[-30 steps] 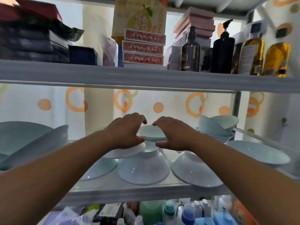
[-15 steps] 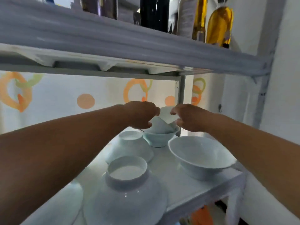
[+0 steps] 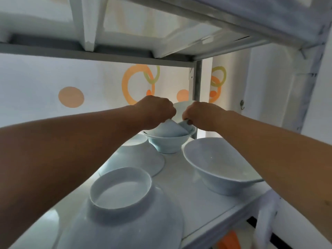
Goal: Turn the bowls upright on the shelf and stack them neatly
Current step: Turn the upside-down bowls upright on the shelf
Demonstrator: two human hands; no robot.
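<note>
Levelling the tilted bowl [image 3: 168, 129] before release should let it nest squarely, I judge. The left hand [image 3: 158, 112] and right hand [image 3: 201, 117], fingers curled, both grip its edges over a small upright bowl [image 3: 168, 145] at the back of the shelf [image 3: 188, 187]. Nearer lie two overturned bowls [image 3: 125, 209] and, rightward, a large upright bowl [image 3: 215, 164].

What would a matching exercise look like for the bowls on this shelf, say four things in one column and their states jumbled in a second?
Things
1. nearest bowl
2. wide bowl on the right
3. small bowl at the back
4. tilted bowls

States
A. upright, holding other bowls
B. upside down, foot ring up
C. gripped by the left hand and right hand
D. upright, nothing seen inside

Pairs: 1-B, 2-D, 3-A, 4-C.
</note>
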